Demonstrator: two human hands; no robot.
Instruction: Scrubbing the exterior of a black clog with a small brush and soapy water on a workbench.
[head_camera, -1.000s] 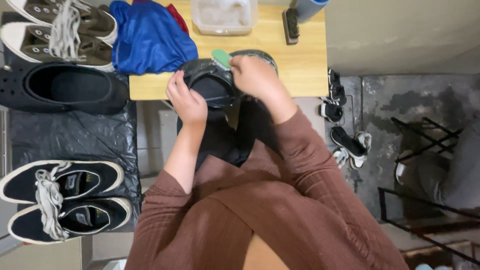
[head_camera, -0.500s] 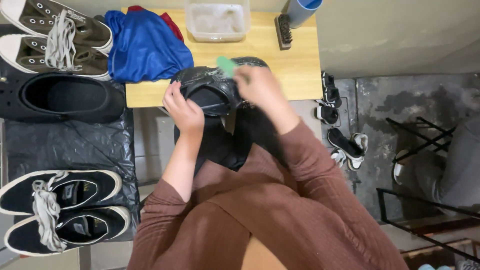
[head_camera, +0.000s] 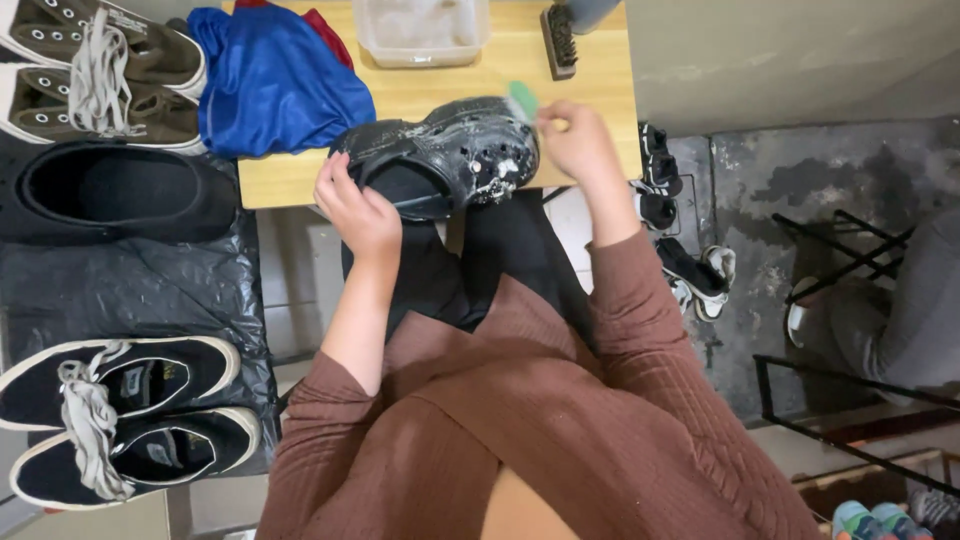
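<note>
The left hand (head_camera: 358, 212) fingers clamp the soapy black clog (head_camera: 440, 155) at the table (head_camera: 590, 120) near edge; the right hand (head_camera: 578, 140) fingers close around a green brush (head_camera: 522, 100). Wet foam could let the overhanging clog slip off.

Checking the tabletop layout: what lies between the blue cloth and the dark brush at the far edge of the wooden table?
In the head view, a clear plastic tub sits between the blue cloth and the dark brush.

Light wooden bench (head_camera: 600, 75) carries 1 crumpled blue cloth (head_camera: 275, 80), 1 clear plastic tub (head_camera: 422, 30), 1 dark bristle brush (head_camera: 558, 40), and 1 soapy black perforated clog (head_camera: 445, 155) at its front edge.
</note>
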